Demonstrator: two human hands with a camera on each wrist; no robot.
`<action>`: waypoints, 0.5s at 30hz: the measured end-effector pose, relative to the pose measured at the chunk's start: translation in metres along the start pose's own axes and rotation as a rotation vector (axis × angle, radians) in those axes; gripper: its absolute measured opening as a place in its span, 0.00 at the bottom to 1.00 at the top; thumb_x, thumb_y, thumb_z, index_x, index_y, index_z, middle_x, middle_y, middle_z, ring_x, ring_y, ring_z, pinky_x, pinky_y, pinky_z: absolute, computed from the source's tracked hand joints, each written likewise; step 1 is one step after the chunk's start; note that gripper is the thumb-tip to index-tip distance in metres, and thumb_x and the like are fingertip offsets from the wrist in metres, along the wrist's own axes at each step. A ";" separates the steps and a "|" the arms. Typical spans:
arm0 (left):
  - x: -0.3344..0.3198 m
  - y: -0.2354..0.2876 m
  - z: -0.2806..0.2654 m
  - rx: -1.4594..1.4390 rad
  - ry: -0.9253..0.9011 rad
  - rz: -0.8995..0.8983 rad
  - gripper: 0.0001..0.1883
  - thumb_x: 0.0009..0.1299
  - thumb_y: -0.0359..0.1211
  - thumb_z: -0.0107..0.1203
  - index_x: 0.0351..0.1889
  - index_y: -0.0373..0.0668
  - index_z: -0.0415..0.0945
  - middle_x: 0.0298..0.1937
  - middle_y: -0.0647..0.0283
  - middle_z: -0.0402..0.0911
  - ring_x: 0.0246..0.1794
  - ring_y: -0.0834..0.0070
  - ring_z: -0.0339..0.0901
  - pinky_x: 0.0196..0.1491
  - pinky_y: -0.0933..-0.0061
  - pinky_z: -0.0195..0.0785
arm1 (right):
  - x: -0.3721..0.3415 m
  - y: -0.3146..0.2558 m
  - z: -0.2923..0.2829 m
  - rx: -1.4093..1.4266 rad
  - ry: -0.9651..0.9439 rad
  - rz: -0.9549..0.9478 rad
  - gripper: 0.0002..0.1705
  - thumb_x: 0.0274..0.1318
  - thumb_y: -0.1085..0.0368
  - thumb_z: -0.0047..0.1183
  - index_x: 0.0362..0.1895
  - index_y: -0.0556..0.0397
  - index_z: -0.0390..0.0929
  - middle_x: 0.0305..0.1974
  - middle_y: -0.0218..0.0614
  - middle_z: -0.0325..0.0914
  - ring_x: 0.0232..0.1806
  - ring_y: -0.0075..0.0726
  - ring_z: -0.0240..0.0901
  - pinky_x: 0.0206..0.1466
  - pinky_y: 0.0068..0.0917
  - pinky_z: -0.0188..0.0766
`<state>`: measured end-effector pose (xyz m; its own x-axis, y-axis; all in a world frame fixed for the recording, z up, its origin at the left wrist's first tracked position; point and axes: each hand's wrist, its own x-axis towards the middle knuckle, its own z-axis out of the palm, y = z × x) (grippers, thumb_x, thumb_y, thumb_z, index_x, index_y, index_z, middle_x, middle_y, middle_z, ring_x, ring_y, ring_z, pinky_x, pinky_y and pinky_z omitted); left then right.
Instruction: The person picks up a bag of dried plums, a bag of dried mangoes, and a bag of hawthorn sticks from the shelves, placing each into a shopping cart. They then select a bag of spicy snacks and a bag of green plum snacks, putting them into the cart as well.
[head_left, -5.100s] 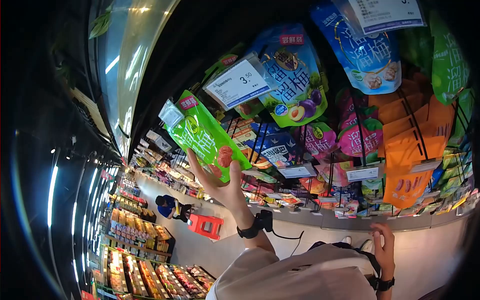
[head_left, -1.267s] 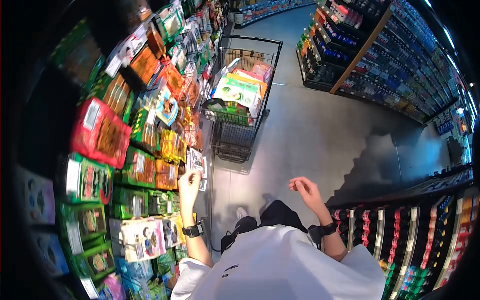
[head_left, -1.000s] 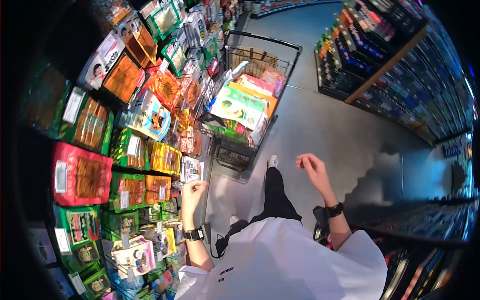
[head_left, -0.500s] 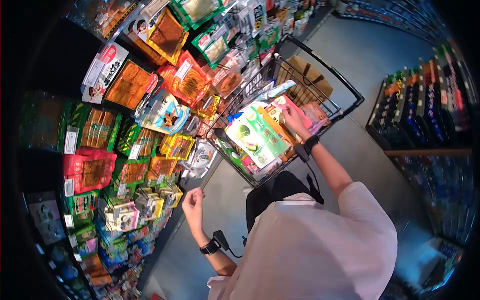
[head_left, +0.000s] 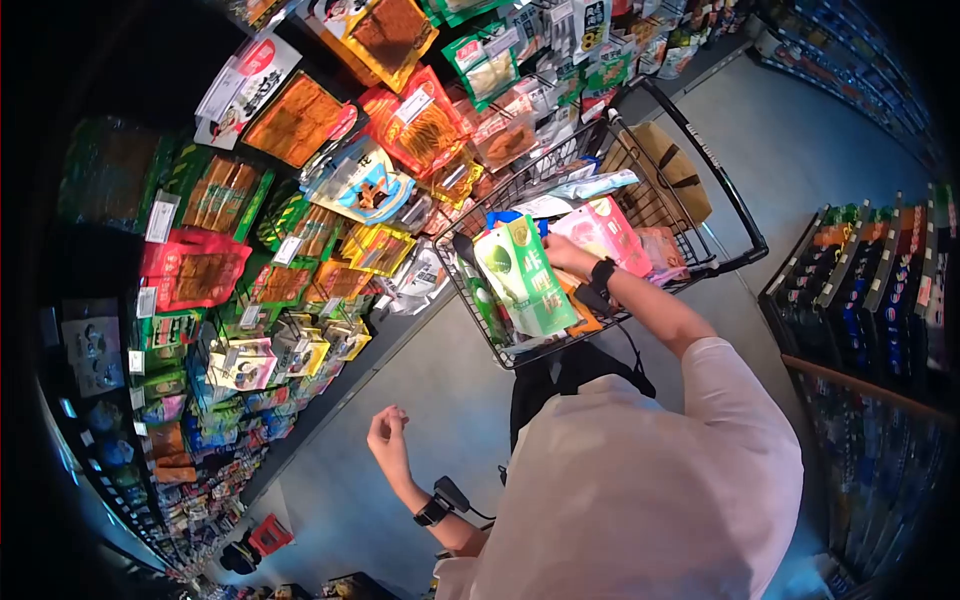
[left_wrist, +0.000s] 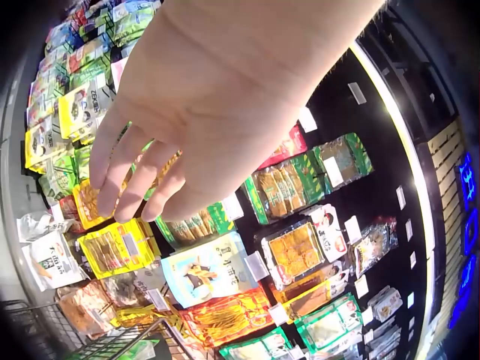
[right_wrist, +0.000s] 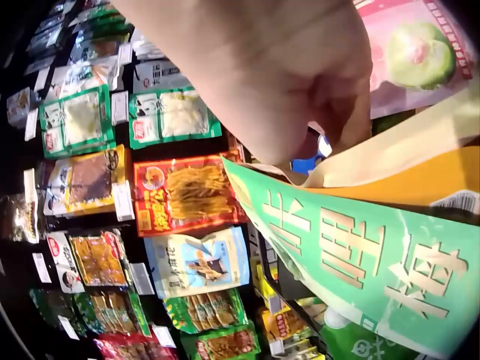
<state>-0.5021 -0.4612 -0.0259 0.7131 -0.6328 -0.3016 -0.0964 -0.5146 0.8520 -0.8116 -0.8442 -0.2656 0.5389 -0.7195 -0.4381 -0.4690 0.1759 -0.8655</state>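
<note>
In the head view my right hand (head_left: 572, 258) reaches into the shopping cart (head_left: 742, 185). Its curled fingers go down beside a green-and-white snack bag (head_left: 540, 290). The right wrist view shows them at the crumpled edge of a cream-and-orange bag (right_wrist: 405, 180), just behind the green one. A pink bag (head_left: 610, 232) lies beyond that hand. The fingertips are hidden, so I cannot tell what they pinch. My left hand (head_left: 388, 432) hangs in the air over the aisle with loosely bent fingers, holding nothing; its wrist camera looks past it toward the shelf.
Hanging snack packets, such as an orange-red packet (head_left: 420, 115) and a light-blue packet (head_left: 360, 185), line the shelf along the cart's left. A brown paper bag (head_left: 660, 170) stands in the cart's handle end. A bottle rack (head_left: 870, 290) is at right. A red stool (head_left: 269, 535) stands behind.
My right hand has come down into the cart and shifted from the pink bag toward the green one, which stands more tilted. Earlier, my left hand held a green pouch at another shelf.
</note>
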 end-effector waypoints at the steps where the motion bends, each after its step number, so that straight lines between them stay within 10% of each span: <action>1: -0.006 -0.003 -0.002 -0.003 0.020 -0.006 0.14 0.79 0.35 0.57 0.49 0.30 0.80 0.38 0.60 0.85 0.39 0.75 0.83 0.48 0.73 0.77 | 0.007 0.012 0.021 -0.044 0.063 -0.086 0.20 0.64 0.54 0.58 0.43 0.62 0.83 0.35 0.51 0.85 0.39 0.40 0.84 0.41 0.39 0.75; 6: -0.035 -0.017 -0.014 -0.038 0.104 -0.003 0.14 0.79 0.38 0.59 0.50 0.34 0.81 0.39 0.63 0.86 0.38 0.77 0.82 0.47 0.74 0.76 | 0.009 -0.018 0.014 -0.655 0.374 -0.389 0.28 0.57 0.54 0.58 0.54 0.64 0.75 0.49 0.58 0.78 0.56 0.64 0.73 0.58 0.49 0.72; 15: -0.079 -0.029 -0.037 0.006 0.220 -0.056 0.15 0.79 0.35 0.58 0.51 0.29 0.80 0.38 0.59 0.85 0.38 0.74 0.82 0.46 0.72 0.77 | 0.024 -0.006 -0.001 -0.591 0.256 0.135 0.27 0.72 0.61 0.39 0.67 0.65 0.55 0.59 0.68 0.66 0.62 0.67 0.71 0.64 0.51 0.70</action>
<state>-0.5303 -0.3747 -0.0113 0.8518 -0.4622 -0.2466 -0.0565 -0.5491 0.8339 -0.7963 -0.8631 -0.2704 0.2991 -0.8670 -0.3986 -0.8653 -0.0704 -0.4962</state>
